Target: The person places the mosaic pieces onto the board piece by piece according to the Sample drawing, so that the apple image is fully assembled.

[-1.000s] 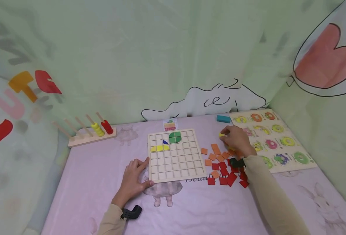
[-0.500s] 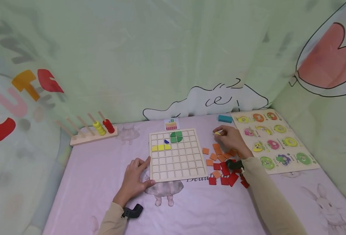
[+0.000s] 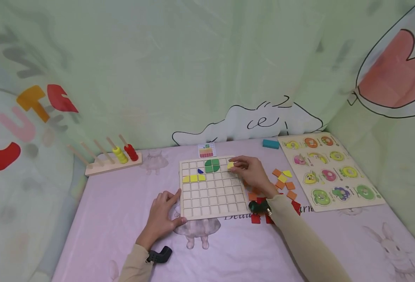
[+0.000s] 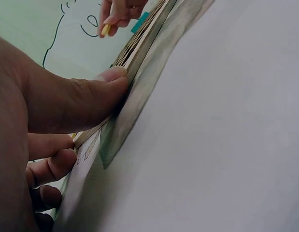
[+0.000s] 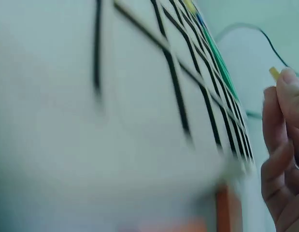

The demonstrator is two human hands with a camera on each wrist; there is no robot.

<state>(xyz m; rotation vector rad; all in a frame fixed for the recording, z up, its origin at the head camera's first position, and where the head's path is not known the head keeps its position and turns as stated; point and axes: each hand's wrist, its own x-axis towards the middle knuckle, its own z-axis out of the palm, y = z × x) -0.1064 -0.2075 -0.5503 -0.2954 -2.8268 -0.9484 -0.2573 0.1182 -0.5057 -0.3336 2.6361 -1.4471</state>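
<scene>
Board (image 3: 214,194) holds three yellow tiles (image 3: 193,178), right hand (image 3: 251,172) one.

Your bench reads as mostly matt wood on printed cloth.
Your grid board (image 3: 213,196) is pale bare wood, smooth, low sheen; the yellow piece (image 3: 230,165) in your right hand (image 3: 251,171) looks painted, smooth, matt, same as your green tiles (image 3: 212,165) and orange tiles (image 3: 290,185). Fruit board (image 3: 319,167): pale wood, printed. Peg stand (image 3: 114,167): raw wood; red beads (image 3: 131,152) smooth, wood or plastic unclear. Card (image 3: 206,149) looks like printed paper. Tablecloth (image 3: 228,254): soft, matt, lightly creased. Your left sleeve (image 3: 135,262) is matt cloth; wrist unit (image 3: 160,255) looks like black plastic.
</scene>
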